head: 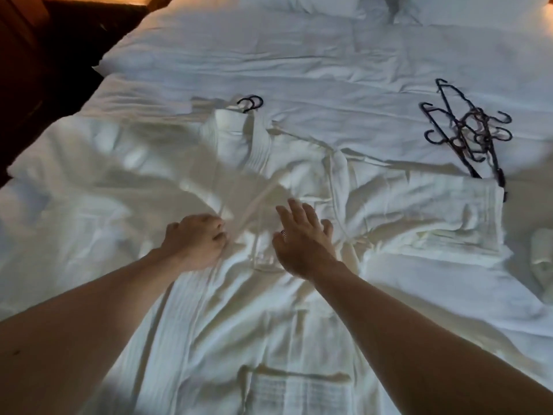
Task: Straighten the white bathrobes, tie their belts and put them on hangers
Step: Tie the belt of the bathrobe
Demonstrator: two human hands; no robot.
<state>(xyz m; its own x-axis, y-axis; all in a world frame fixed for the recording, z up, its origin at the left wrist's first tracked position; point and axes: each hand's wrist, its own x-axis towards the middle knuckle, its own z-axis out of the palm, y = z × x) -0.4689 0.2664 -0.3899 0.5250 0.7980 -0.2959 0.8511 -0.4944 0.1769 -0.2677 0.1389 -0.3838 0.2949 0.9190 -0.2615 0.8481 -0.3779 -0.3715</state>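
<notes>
A white bathrobe (pixel 233 319) lies spread face up on the bed, collar toward the pillows. Black hanger hooks (pixel 250 103) stick out above its collar. My left hand (pixel 196 242) grips a fold of robe fabric at the waist, fingers curled into the cloth. My right hand (pixel 302 238) hovers flat over the robe's middle with fingers spread, holding nothing. The right sleeve (pixel 434 211) stretches out to the right. I cannot make out the belt among the folds.
A pile of several black hangers (pixel 466 136) lies on the white bed cover (pixel 329 61) at the right. A rolled white cloth (pixel 543 250) sits at the right edge. Pillows (pixel 269 3) are at the top. Dark floor (pixel 45 70) lies to the left.
</notes>
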